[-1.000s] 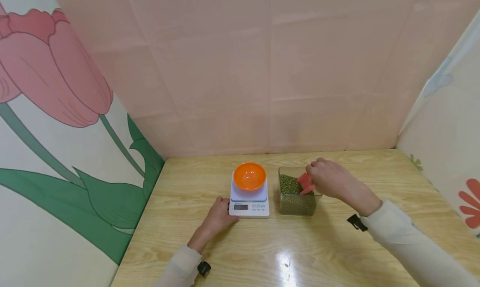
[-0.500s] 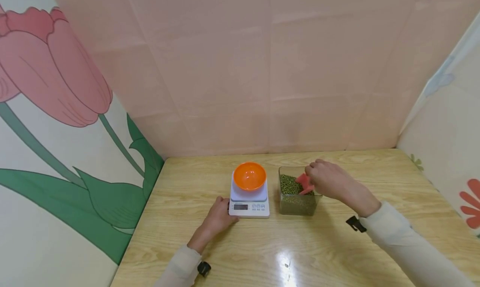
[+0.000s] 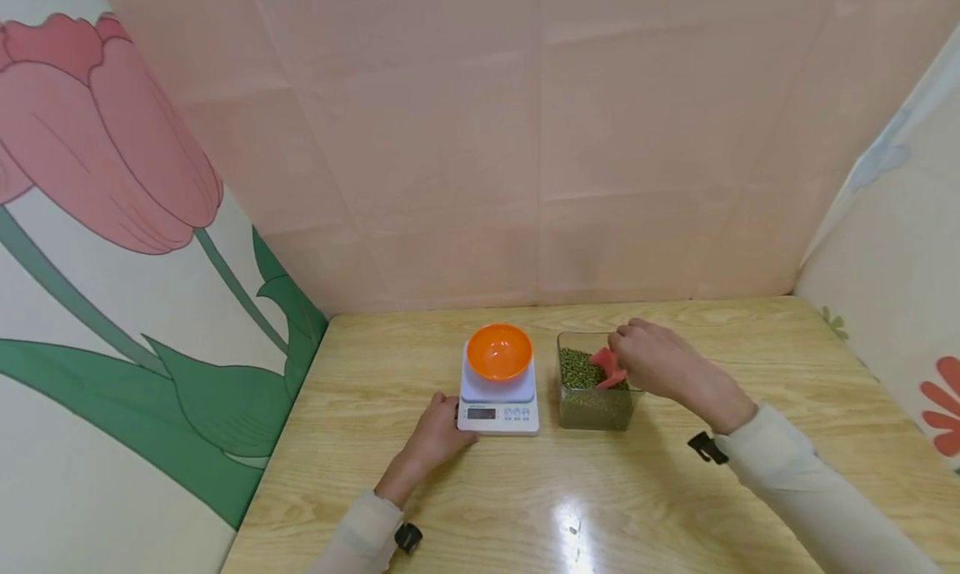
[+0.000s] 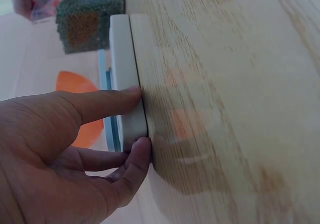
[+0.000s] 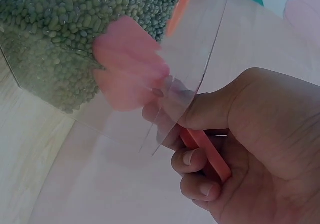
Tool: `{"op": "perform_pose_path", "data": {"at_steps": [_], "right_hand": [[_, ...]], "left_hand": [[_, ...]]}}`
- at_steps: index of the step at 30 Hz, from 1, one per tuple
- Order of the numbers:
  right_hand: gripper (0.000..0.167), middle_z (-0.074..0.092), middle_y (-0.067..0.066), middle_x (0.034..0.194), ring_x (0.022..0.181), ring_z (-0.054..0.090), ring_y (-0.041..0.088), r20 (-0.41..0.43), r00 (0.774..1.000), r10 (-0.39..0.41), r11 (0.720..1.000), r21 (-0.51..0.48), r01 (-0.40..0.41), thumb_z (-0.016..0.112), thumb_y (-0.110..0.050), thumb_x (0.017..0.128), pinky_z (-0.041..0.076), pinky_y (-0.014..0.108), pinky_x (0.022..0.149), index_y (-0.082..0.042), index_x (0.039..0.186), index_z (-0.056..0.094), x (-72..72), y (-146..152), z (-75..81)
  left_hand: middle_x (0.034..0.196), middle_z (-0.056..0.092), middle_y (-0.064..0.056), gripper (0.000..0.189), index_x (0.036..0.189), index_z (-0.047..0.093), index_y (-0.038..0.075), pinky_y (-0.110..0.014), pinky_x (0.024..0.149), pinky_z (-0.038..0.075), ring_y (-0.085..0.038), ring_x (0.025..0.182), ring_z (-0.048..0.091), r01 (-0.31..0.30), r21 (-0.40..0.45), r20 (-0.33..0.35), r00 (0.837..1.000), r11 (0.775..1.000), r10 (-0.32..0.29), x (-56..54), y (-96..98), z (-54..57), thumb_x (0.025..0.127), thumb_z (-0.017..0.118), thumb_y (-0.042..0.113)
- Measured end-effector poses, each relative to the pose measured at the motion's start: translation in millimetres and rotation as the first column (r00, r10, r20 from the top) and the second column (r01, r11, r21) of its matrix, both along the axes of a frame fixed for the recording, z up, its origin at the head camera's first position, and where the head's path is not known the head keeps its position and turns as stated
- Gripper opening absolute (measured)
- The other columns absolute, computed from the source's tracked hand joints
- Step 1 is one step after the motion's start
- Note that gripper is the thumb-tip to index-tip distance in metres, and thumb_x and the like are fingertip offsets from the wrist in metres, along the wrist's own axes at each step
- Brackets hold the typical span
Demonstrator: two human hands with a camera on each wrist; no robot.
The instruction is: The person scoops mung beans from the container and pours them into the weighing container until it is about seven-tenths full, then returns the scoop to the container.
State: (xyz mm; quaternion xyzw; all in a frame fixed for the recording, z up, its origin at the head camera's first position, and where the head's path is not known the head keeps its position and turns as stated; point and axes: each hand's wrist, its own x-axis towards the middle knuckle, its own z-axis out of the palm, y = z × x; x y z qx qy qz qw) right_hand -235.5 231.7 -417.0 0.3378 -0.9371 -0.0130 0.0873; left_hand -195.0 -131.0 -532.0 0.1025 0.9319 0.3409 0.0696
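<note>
My left hand (image 3: 435,432) grips the front left corner of a white kitchen scale (image 3: 498,392). In the left wrist view, thumb and fingers pinch the edge of the scale (image 4: 125,58). An orange bowl (image 3: 499,353) rests on its platform; no contents show inside. To the right stands a clear container (image 3: 596,414) of green mung beans (image 3: 577,369). Over its right rim, my right hand (image 3: 656,359) holds a red scoop (image 3: 609,369). In the right wrist view, fingers curl round the handle, and the scoop's head (image 5: 131,63) lies against the beans.
The wooden table (image 3: 637,507) carries the scale and the container with a narrow gap between them. A pink cloth-like backdrop (image 3: 540,182) rises behind the table. Printed panels stand on the left (image 3: 112,307) and right (image 3: 892,249).
My right hand and the scoop have shifted slightly left within the container. The left hand, scale and bowl hold their places.
</note>
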Motion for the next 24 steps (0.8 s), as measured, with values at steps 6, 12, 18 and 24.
{"op": "perform_pose_path", "data": {"at_steps": [6, 12, 18, 24], "right_hand": [[0.024, 0.066, 0.002, 0.077, 0.07, 0.052, 0.016, -0.024, 1.0, 0.014, 1.0, 0.011, -0.014, 0.084, 0.011, 0.076, 0.049, 0.035, 0.068, -0.007, 0.078, 0.069, -0.6, 0.0, -2.1], [0.024, 0.067, 0.003, 0.077, 0.07, 0.054, 0.017, -0.054, 0.998, 0.035, 0.999, 0.014, -0.034, 0.086, 0.009, 0.076, 0.05, 0.036, 0.07, -0.007, 0.077, 0.069, -1.3, 0.7, -3.9], [0.026, 0.068, 0.002, 0.077, 0.07, 0.054, 0.017, -0.068, 0.996, 0.049, 0.999, 0.008, -0.049, 0.087, 0.009, 0.076, 0.05, 0.035, 0.069, -0.01, 0.076, 0.069, -2.7, 0.0, -4.7], [0.027, 0.067, 0.002, 0.076, 0.07, 0.056, 0.018, -0.076, 0.995, 0.066, 0.998, 0.012, -0.065, 0.085, 0.01, 0.077, 0.051, 0.037, 0.072, -0.012, 0.075, 0.068, -4.9, 0.4, -6.8]], "left_hand": [[0.12, 0.074, -0.01, 0.056, 0.138, 0.069, 0.005, -0.038, 0.091, 0.048, -0.021, 0.101, 0.049, -0.001, -0.003, 0.006, 1.0, 1.0, 0.001, 1.0, 0.3, 2.0, 0.086, 0.088, 0.008], [0.119, 0.073, -0.01, 0.057, 0.138, 0.069, 0.004, -0.039, 0.091, 0.048, -0.021, 0.102, 0.049, -0.005, 0.001, 0.004, 1.0, 1.0, 0.005, 1.1, 0.6, 1.6, 0.084, 0.089, 0.008], [0.119, 0.074, -0.01, 0.056, 0.136, 0.07, 0.003, -0.038, 0.09, 0.048, -0.021, 0.101, 0.049, -0.003, -0.001, -0.004, 1.0, 1.0, 0.003, 0.5, -0.1, 0.7, 0.084, 0.089, 0.007], [0.121, 0.074, -0.01, 0.055, 0.137, 0.07, 0.004, -0.038, 0.091, 0.047, -0.02, 0.102, 0.049, -0.004, 0.002, 0.002, 1.0, 1.0, 0.004, 0.2, 0.0, 0.0, 0.086, 0.088, 0.008]]}}
